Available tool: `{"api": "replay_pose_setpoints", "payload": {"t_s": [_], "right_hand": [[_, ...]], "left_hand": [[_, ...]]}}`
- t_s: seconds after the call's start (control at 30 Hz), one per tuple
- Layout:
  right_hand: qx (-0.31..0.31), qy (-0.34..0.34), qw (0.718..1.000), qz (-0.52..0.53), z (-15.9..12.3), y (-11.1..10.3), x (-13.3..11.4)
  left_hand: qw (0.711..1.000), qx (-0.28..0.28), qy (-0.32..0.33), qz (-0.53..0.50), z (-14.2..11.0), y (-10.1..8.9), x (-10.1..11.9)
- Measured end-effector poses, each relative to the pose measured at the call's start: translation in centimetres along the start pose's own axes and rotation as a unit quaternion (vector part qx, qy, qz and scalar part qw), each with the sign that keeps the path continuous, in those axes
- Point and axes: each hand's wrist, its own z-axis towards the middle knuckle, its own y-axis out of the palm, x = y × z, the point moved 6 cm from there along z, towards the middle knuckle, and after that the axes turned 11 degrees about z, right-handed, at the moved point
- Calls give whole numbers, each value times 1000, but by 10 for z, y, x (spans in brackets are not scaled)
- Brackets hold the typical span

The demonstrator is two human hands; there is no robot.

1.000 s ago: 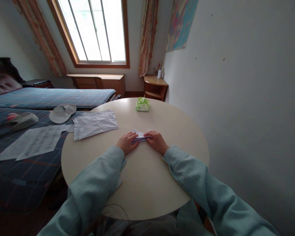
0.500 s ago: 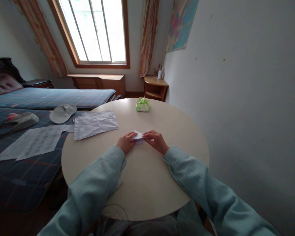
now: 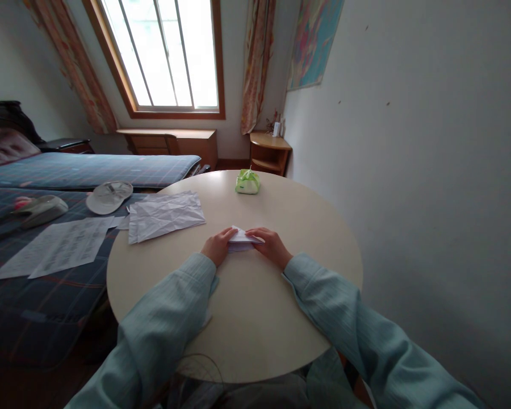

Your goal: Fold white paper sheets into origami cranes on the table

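Note:
A folded piece of white paper (image 3: 242, 240) lies between my hands over the middle of the round table (image 3: 255, 318). My left hand (image 3: 218, 246) grips its left end, fingers closed on the edge. At the other end, my right hand (image 3: 271, 246) pinches the paper with the fingertips on top. Several layers show along the near side, and the fingers cover both ends. Part of a small white item (image 3: 206, 317) peeks out beside my left sleeve; most of it is hidden.
Creased white sheets (image 3: 167, 216) lie at the table's left. A green tissue pack (image 3: 247, 182) stands near the far edge. On the bed to the left are printed sheets (image 3: 68, 247), a pale cap (image 3: 109, 197) and a grey object (image 3: 42, 210). A wall (image 3: 430, 199) rises at right.
The near flap of the folded paper shows wider and flatter now. My right fingers have shifted slightly along its top; both arms stay in nearly the same place.

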Motion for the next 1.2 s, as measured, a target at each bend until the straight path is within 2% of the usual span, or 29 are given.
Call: {"api": "replay_pose_setpoints", "payload": {"t_s": [0.27, 0.5, 0.6, 0.73, 1.03, 1.2], "right_hand": [[7, 23, 999, 25, 0, -2, 1], [46, 76, 995, 43, -1, -4, 6], [14, 101, 995, 11, -1, 1, 13], [-54, 89, 994, -39, -2, 9, 16], [-65, 85, 993, -57, -3, 11, 19], [-58, 89, 992, -67, -3, 10, 20]], "left_hand": [[1000, -3, -15, 20, -3, -5, 1], [993, 76, -61, 65, -5, -23, -3], [994, 75, -71, 38, -4, -22, -4], [996, 74, -52, -18, -5, -19, 2], [987, 106, -19, -118, -4, -15, 8], [982, 130, -15, -137, -4, -14, 6]]}}
